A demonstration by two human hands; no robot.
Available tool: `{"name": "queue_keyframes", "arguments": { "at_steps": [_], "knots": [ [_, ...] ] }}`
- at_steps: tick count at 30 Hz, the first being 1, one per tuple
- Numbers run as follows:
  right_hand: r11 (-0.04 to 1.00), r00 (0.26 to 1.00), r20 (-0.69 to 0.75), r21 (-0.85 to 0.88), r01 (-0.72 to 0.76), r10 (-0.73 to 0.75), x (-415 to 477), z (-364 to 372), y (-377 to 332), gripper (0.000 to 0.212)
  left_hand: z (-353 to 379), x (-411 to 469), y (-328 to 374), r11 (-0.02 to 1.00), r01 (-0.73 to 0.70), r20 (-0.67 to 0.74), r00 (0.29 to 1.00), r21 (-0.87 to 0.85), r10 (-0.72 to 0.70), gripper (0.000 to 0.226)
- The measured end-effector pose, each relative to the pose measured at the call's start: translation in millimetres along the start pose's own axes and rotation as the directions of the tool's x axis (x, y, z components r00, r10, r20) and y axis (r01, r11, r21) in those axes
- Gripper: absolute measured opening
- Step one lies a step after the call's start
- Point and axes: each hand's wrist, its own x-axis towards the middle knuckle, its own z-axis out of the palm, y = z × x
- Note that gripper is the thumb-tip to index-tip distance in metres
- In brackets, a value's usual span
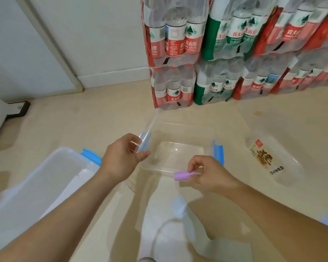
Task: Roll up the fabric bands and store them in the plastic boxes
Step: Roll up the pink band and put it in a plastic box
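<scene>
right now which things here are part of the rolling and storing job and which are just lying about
For the job: rolled purple fabric band pinched in the right hand; clear plastic box with blue latches; clear plastic lid gripped by the left hand; frosted plastic box.
Lying about: brown-labelled drink bottle; shrink-wrapped water bottle packs.

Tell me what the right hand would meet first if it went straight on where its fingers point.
Probably the near rim of the clear box, just past the purple roll that the right hand pinches; depth is unclear.
</scene>
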Motion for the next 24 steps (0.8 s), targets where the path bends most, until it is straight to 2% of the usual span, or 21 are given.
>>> {"name": "queue_keyframes", "arguments": {
  "at_steps": [2,6,10,12,15,16,18,21,24],
  "knots": [
    [0.999,1.0,0.003,-0.046,0.022,-0.022,1,1,5,0.023,4,-2,-6,0.999,0.03,-0.008,1.0,-0.016,-0.031,0.029],
    [0.993,0.995,0.102,-0.118,0.018,-0.006,-6,-22,18,0.024,9,-6,-7,0.995,0.061,-0.001,0.998,-0.085,-0.061,0.031],
    [0.986,0.948,0.276,0.016,-0.167,0.157,-23,-63,33,0.016,12,-14,-6,0.984,0.052,0.014,0.999,-0.172,-0.05,0.03],
    [0.967,0.928,0.303,0.061,-0.247,0.218,-30,-77,32,0.014,14,-18,-7,0.972,0.055,0.025,0.998,-0.229,-0.05,0.029],
    [0.957,0.967,0.124,0.165,-0.24,0.222,-20,-76,21,0.019,15,-25,-8,0.945,0.078,0.03,0.997,-0.318,-0.073,0.028],
    [0.965,0.977,0.046,0.152,-0.214,0.21,-14,-68,17,0.02,15,-28,-8,0.939,0.079,0.03,0.997,-0.334,-0.073,0.027],
    [0.993,0.992,-0.05,-0.009,-0.116,0.115,-2,-40,11,0.021,15,-34,-9,0.931,0.083,0.034,0.997,-0.354,-0.076,0.027],
    [0.982,0.998,-0.055,-0.188,0.029,-0.04,10,9,7,0.015,15,-40,-13,0.925,0.09,0.03,0.996,-0.368,-0.085,0.029],
    [0.98,0.998,-0.055,-0.2,0.022,-0.034,22,44,9,0.008,16,-41,-21,0.916,0.1,0.026,0.995,-0.39,-0.097,0.031]
  ]
}}
